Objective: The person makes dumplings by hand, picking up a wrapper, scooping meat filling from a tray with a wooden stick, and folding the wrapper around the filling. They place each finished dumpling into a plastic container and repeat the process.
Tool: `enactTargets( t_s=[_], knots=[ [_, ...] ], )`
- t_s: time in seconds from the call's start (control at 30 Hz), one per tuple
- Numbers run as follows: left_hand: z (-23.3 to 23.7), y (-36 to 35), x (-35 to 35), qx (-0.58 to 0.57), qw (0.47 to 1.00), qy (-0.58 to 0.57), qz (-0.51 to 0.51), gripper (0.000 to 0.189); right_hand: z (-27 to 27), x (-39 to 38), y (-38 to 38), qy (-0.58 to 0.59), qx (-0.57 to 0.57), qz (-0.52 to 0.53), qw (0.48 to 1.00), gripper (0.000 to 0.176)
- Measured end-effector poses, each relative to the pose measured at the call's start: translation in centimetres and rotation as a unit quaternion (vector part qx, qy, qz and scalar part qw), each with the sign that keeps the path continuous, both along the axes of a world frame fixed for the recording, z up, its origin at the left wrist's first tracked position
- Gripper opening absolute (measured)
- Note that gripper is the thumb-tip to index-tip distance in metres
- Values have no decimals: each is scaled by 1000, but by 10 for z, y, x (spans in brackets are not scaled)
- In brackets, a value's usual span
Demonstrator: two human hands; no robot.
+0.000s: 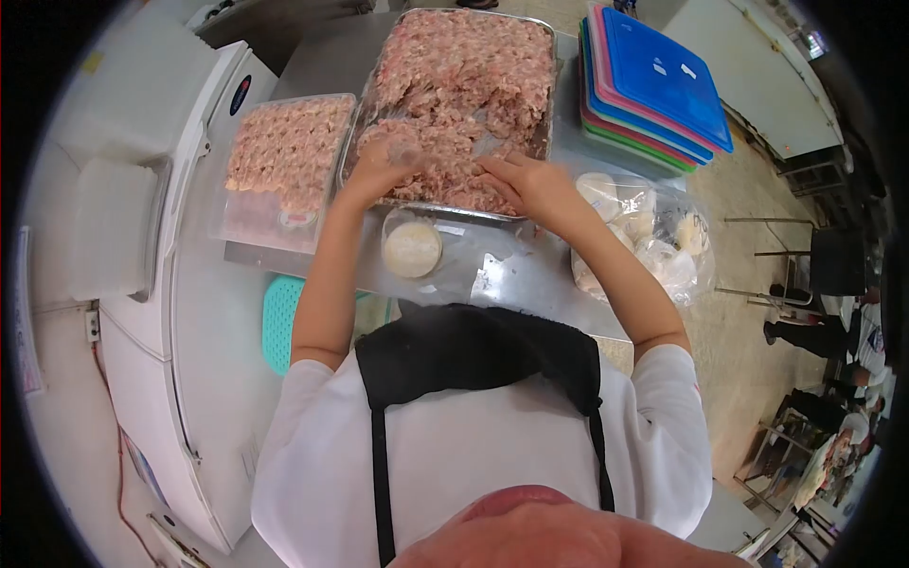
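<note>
A big metal tray (553, 95) holds a mass of raw minced meat (464, 57), with metal showing through a gap near its middle. My left hand (383, 168) is at the near left of the meat; its fingertips are blurred and partly hidden in it. At the near right, my right hand (532, 187) touches the meat with its fingers stretched out and slightly apart. Just in front of the tray sits a pale round stack, like dough wrappers (413, 250), in clear plastic. To the left, a shallow clear container (254, 210) carries rows of small meat portions (289, 151).
Coloured flat plastic lids or boards (663, 71) are stacked at the right of the metal table (374, 270). Below them lies a clear bag (649, 237) of pale rounds. A white fridge (204, 379) stands left, near a turquoise basket (281, 324). Other people (833, 336) are far right.
</note>
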State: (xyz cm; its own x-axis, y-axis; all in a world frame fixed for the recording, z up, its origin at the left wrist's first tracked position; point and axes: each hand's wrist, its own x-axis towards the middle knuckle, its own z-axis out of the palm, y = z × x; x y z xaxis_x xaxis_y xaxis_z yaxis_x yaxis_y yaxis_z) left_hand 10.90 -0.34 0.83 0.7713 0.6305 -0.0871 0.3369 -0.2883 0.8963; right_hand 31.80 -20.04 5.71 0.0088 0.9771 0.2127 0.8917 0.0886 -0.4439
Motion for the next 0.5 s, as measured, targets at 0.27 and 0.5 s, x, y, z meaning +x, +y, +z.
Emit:
enactTargets(
  t_s=[0.27,0.5],
  knots=[
    [67,-41,-13,84,992,-90,-36,63,18,48,-15,50,-46,-65,996,32],
    [53,-36,-6,89,982,-56,-157,37,-12,10,-9,239,-35,94,966,29]
  ],
)
